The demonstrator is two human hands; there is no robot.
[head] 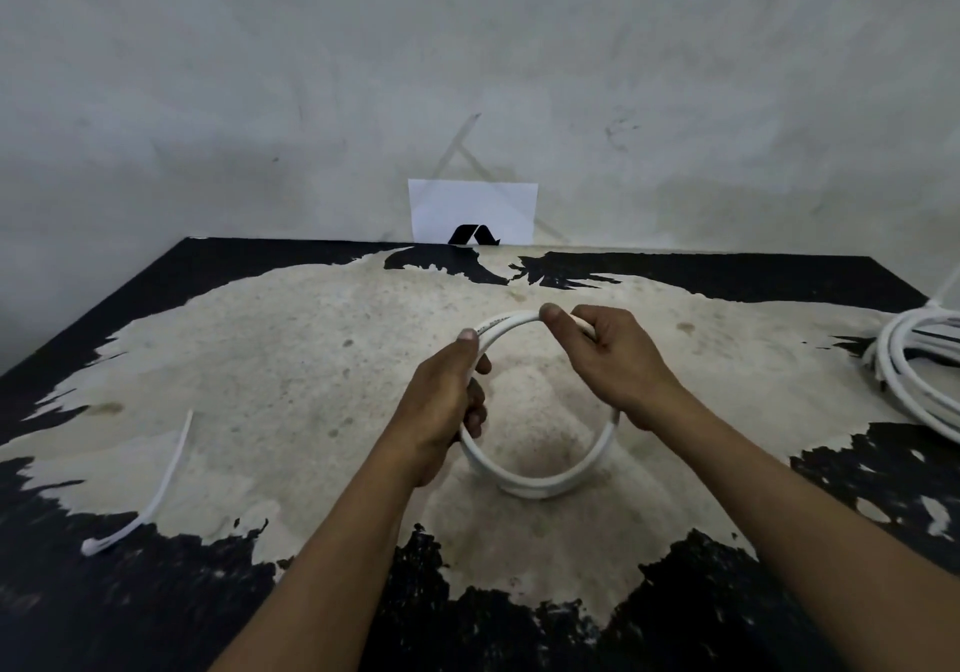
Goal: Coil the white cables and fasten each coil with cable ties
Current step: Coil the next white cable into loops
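Two bare hands hold a white cable coil [540,484] upright over the middle of a worn black table [727,276]. The left hand [441,401] grips the ring's left side at nine o'clock, fingers wrapped around it. The right hand [608,359] pinches the top near one o'clock. A loose cable tie [156,484] lies at eight o'clock. A second coil [914,375] rests at three o'clock, by the table's right edge.
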